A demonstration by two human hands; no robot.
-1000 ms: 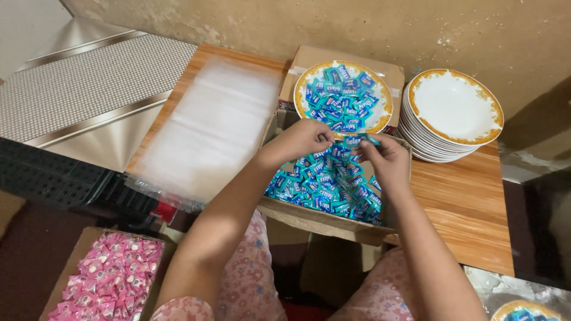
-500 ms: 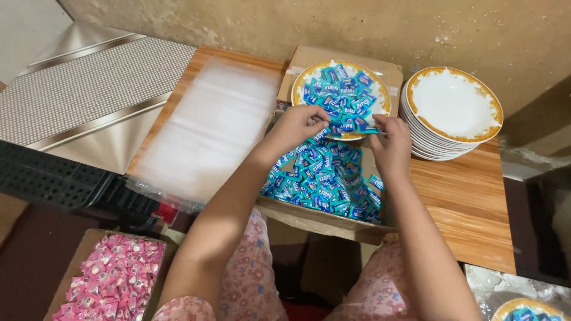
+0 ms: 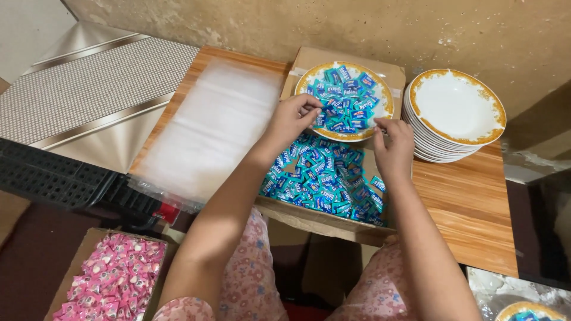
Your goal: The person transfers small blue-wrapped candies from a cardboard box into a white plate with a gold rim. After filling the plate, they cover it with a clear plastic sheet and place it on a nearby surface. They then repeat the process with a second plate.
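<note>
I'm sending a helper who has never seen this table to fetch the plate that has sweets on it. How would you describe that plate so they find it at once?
Start at the wooden table against the wall and find the open cardboard box of blue-wrapped sweets. The filled plate rests on the far end of that box, by the left hand and right hand. Unlike the stack of plates beside it, it holds blue sweets.

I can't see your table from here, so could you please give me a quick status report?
Left hand pinching blue candy at plate rim. Right hand at plate's near edge, grip unclear. Box of blue candies underneath. Nothing blocking.
</note>
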